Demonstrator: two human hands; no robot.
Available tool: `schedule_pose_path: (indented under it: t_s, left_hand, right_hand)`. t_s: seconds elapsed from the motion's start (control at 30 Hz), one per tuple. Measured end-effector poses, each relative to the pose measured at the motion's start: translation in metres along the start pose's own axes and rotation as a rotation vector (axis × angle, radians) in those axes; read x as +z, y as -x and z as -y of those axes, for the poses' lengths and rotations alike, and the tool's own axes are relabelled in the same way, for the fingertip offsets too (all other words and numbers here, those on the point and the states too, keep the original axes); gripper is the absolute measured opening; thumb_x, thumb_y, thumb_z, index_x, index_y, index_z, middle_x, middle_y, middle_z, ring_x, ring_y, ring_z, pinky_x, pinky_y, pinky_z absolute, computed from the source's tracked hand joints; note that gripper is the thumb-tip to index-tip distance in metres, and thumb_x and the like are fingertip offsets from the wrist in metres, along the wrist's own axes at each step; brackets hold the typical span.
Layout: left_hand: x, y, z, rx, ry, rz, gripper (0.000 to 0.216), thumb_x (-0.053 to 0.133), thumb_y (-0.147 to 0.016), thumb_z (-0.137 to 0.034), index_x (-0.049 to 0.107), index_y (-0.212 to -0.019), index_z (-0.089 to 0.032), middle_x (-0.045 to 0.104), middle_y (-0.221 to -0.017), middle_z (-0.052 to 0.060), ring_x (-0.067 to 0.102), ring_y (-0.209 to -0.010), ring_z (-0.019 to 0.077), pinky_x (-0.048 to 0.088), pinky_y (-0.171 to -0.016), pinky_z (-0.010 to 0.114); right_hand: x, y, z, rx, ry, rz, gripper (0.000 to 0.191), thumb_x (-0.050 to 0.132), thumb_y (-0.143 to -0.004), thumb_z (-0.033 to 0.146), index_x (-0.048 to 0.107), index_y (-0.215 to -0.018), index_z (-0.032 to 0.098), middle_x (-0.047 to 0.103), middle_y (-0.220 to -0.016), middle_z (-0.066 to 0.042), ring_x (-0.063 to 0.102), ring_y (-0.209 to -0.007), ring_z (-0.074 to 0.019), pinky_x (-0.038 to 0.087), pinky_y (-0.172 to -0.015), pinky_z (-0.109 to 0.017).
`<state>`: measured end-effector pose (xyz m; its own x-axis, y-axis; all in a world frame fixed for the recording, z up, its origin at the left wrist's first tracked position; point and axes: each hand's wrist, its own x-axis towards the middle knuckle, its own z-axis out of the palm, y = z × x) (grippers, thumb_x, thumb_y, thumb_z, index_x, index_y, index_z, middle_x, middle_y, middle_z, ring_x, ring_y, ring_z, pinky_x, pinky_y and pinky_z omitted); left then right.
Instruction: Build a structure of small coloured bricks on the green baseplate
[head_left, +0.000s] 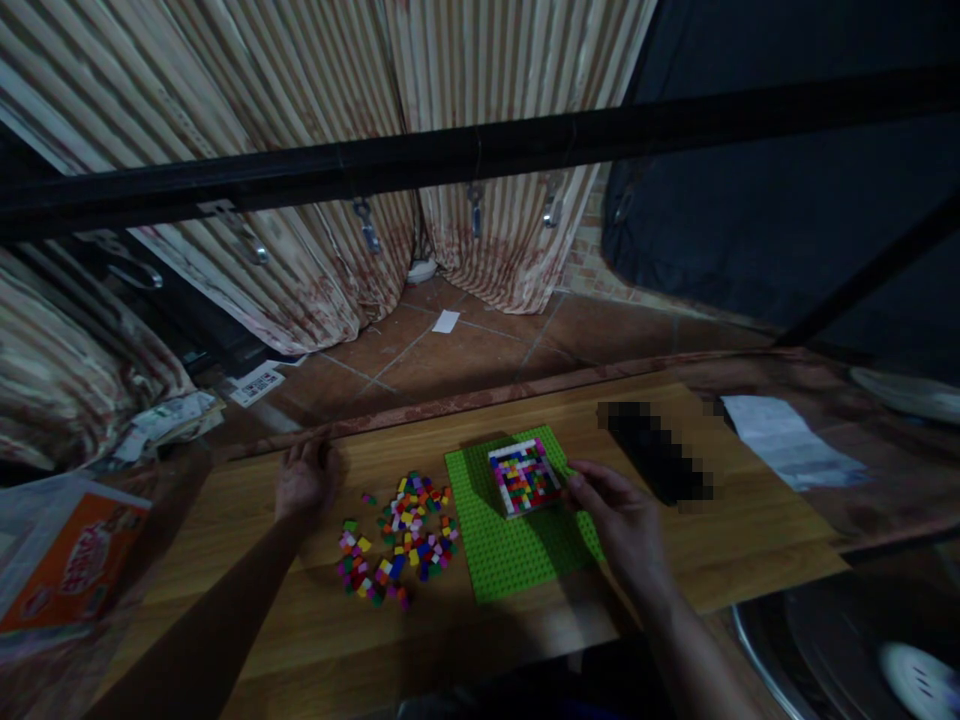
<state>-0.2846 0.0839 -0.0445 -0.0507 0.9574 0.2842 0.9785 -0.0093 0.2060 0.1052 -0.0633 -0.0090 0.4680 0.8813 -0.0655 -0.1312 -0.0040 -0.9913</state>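
A green studded baseplate [480, 560] lies on the wooden table. On its upper part sits a square build of toy bricks [525, 478], with a whitish and pink border around a multicoloured inside. My right hand [619, 515] is at the baseplate's right edge, thumb and fingers pinched together. A bit of green shows at the fingertips, but whether it is a small brick or the plate cannot be told. Loose toy bricks [409, 540] in many colours are scattered left of the plate. Farther left, my left hand [304, 478] rests on the tabletop, fingers loosely apart and holding nothing visible.
A dark, pixelated object [660, 455] lies right of the baseplate on the table [750, 520]. A dark horizontal bar [480, 150] with hanging metal hooks crosses ahead, before striped curtains [300, 80]. An orange-labelled box [67, 560] stands at left, a round stool [847, 640] at lower right.
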Motion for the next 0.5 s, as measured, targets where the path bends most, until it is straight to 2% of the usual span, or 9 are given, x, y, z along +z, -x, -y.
schedule_pose_path:
  t_s: [0.13, 0.23, 0.33, 0.5]
  left_hand:
    - [0.002, -0.001, 0.001, -0.006, -0.001, -0.007, 0.043, 0.039, -0.087, -0.036, 0.057, -0.120, -0.016, 0.059, -0.123, 0.014, 0.048, -0.121, 0.0292, 0.036, -0.105, 0.046]
    - [0.002, -0.001, 0.002, -0.011, -0.001, 0.003, 0.044, 0.038, -0.087, -0.037, 0.057, -0.120, -0.015, 0.059, -0.122, 0.015, 0.049, -0.120, 0.0296, 0.036, -0.105, 0.046]
    - [0.001, 0.000, 0.002, -0.018, 0.004, 0.011, 0.045, 0.038, -0.087, -0.038, 0.058, -0.119, -0.014, 0.059, -0.122, 0.015, 0.049, -0.118, 0.0299, 0.037, -0.104, 0.046]
    - [0.002, 0.001, 0.002, -0.020, 0.002, -0.004, 0.046, 0.038, -0.087, -0.038, 0.056, -0.122, -0.014, 0.058, -0.123, 0.015, 0.047, -0.120, 0.0300, 0.036, -0.105, 0.046]
  right_hand:
    - [0.006, -0.005, -0.002, -0.044, 0.037, 0.078, 0.027, 0.076, -0.072, 0.037, 0.069, -0.092, 0.019, 0.065, -0.068, 0.001, 0.060, -0.059, -0.0128, 0.050, -0.057, -0.025]
    - [0.010, -0.008, 0.002, -0.138, 0.213, 0.158, 0.024, 0.066, -0.081, 0.038, 0.068, -0.097, 0.020, 0.070, -0.081, -0.003, 0.065, -0.068, -0.0167, 0.052, -0.063, -0.028]
    - [0.017, -0.013, 0.008, -0.295, 0.427, 0.222, 0.021, 0.058, -0.087, 0.035, 0.070, -0.099, 0.022, 0.071, -0.094, -0.006, 0.067, -0.081, -0.0200, 0.053, -0.072, -0.032]
    - [0.031, -0.022, 0.007, -0.520, 0.630, 0.174, 0.018, 0.057, -0.088, 0.031, 0.074, -0.092, 0.028, 0.065, -0.102, -0.007, 0.059, -0.099, -0.0237, 0.049, -0.088, -0.040]
